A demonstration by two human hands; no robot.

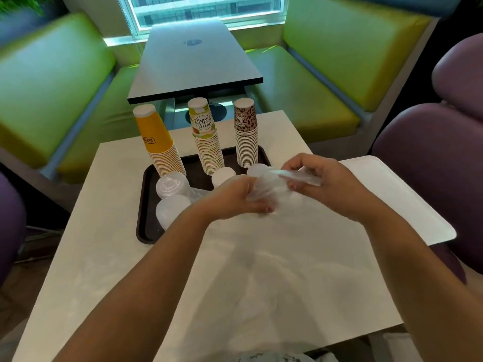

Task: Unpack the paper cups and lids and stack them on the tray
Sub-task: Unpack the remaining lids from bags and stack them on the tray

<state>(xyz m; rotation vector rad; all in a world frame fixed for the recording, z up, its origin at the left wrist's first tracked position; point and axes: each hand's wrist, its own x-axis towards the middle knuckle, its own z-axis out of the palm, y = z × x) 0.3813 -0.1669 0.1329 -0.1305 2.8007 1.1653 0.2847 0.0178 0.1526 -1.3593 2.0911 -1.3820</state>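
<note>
Both hands at mid-frame, raised over the white table (109,257), working one piece of clear plastic wrap (264,190) between them — left hand (235,197) with fingers curled down, gripping its bunched lower end; right hand (321,186) pinching the other end between thumb and curled fingers, apparently drawing the film taut to tear or peel it open. Whether lids remain inside the wrap: cannot tell, since the film is blurred and see-through. Just above and left of the hands, the dark tray (142,205), with three upside-down cup stacks along its far edge: a yellow stack (156,142) at left, a "Hello Summer" stack (206,137) in the middle, a leopard-print stack (245,131) at right — inverted, probably so they stand steady on their wide rims. In front of them on the tray, clear lids (170,185) at left, some seemingly in loose film, and two short white lid stacks (223,175) close to the hands. Judging by this, cups done and lids nearly so. At right of frame, a white tray (407,194) jutting past the table edge. Upper frame: a dark table (193,64) between green benches (52,82), with purple chairs (431,142) at right.
</note>
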